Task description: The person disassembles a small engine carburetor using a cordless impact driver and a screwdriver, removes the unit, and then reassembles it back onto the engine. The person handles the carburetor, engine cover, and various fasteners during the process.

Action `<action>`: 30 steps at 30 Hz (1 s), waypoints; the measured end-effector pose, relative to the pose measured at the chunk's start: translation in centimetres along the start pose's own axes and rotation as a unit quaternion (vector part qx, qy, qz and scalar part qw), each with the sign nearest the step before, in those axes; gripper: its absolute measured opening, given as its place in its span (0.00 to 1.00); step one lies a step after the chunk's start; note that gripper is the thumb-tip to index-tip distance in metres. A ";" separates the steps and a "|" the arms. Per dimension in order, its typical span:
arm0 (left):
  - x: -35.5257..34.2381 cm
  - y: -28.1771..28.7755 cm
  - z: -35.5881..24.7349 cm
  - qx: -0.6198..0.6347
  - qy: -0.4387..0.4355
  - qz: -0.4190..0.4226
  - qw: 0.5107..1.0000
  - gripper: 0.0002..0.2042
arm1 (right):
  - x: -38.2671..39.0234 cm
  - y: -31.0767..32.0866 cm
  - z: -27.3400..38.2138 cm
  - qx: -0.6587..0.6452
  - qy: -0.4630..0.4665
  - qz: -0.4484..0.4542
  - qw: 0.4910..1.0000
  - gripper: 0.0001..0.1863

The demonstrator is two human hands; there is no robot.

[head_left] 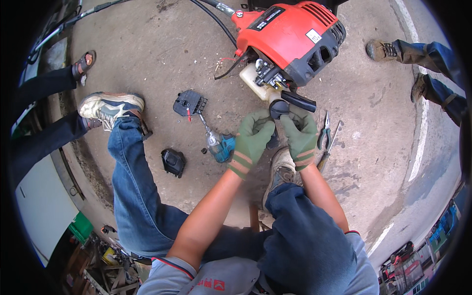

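The red engine [280, 34] of a brush cutter lies on the ground ahead of me, its carburettor [269, 74] exposed above a whitish fuel tank [250, 78]. At the tank's near end is a round black cap [279, 109]. My left hand [254, 137], in a green glove, closes its fingers at the cap's left side. My right hand [301, 135], gloved alike, pinches the cap from the right. Whether the cap is seated on the tank neck cannot be made out. A short black tube [300, 101] sticks out just above my right fingers.
Left of my hands lie a blue power driver [221, 146], a black ribbed cover [189, 102] and a black housing [173, 162]. Pliers [324, 132] and a screwdriver [328, 153] are at right. Other people's feet stand at left [83, 65] and right [382, 50].
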State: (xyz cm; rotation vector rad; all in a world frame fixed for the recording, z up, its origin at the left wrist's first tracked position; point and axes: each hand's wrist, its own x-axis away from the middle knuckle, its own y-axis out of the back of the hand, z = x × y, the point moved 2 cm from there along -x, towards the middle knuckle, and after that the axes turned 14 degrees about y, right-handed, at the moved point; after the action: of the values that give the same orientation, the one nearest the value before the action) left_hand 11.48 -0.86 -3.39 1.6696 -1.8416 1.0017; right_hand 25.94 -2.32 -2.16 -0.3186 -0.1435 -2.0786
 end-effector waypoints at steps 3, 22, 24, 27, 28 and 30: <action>-0.4 -0.7 -0.1 0.075 0.084 -0.043 0.993 0.16 | 0.0 -1.0 -0.9 -0.010 0.034 -0.005 0.999 0.13; -0.9 -1.1 -0.9 -0.053 0.105 -0.060 0.991 0.12 | -2.1 -0.1 2.0 0.245 0.113 0.107 0.957 0.13; -0.9 -0.8 -1.3 -0.098 0.126 -0.045 0.986 0.14 | -2.4 0.1 1.5 0.272 0.056 0.098 0.956 0.12; -0.9 -1.5 -2.0 -0.027 0.149 -0.045 0.987 0.15 | -2.3 -0.2 0.3 0.164 0.029 0.038 0.985 0.12; -1.1 -1.4 -1.9 -0.018 0.151 -0.048 0.987 0.15 | -2.2 -0.3 0.3 0.169 0.027 0.040 0.984 0.12; -1.7 -1.2 -1.9 0.001 0.155 -0.053 0.986 0.16 | -2.2 -0.4 0.6 0.181 0.023 0.043 0.982 0.11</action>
State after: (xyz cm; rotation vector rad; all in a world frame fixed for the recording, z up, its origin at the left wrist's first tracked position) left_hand 12.72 1.68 -3.26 1.4976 -1.5340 1.1438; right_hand 26.75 -0.19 -2.24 -0.0527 -0.4638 -1.9268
